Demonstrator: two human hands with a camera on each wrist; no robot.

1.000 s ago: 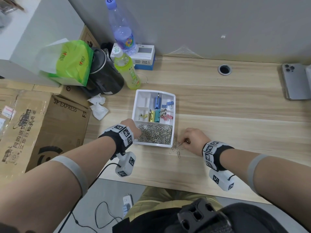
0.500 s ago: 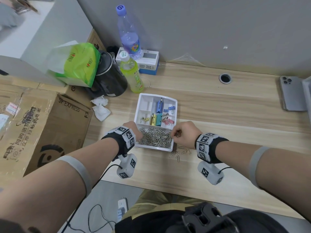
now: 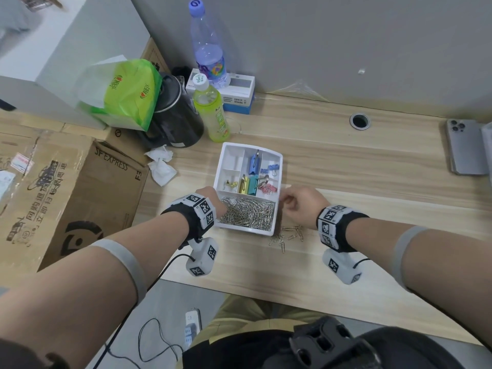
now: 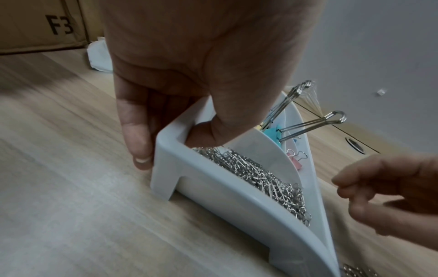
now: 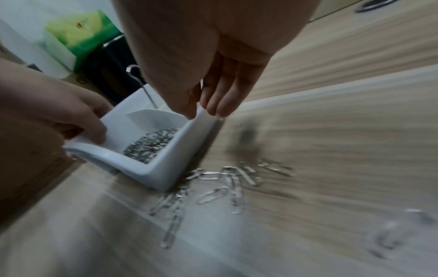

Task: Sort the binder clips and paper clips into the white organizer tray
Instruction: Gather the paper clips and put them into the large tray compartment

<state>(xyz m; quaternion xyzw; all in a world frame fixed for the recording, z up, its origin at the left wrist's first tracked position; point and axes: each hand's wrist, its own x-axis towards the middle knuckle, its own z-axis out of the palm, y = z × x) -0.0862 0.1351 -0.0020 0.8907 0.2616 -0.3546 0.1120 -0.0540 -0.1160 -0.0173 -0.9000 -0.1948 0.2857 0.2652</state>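
Fingers of the left hand (image 4: 189, 78) clamp the white organizer tray (image 3: 278, 179) at its near-left corner — thumb inside. Right hand (image 3: 302, 206) hovers at its right rim, fingertips bunched, apparently empty. Loose paper clips (image 3: 288, 235) near the desk's front edge look light, slippery — best pinched.

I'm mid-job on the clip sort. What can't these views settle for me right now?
- Right hand: head view shows only its back; right wrist view is motion-blurred, so whether the fingertips hold a clip is unclear.
- Loose paper clips on the desk: too small and tangled to count; blurred in the right wrist view.
- Tray far compartments: left hand and a divider hide them in the left wrist view.
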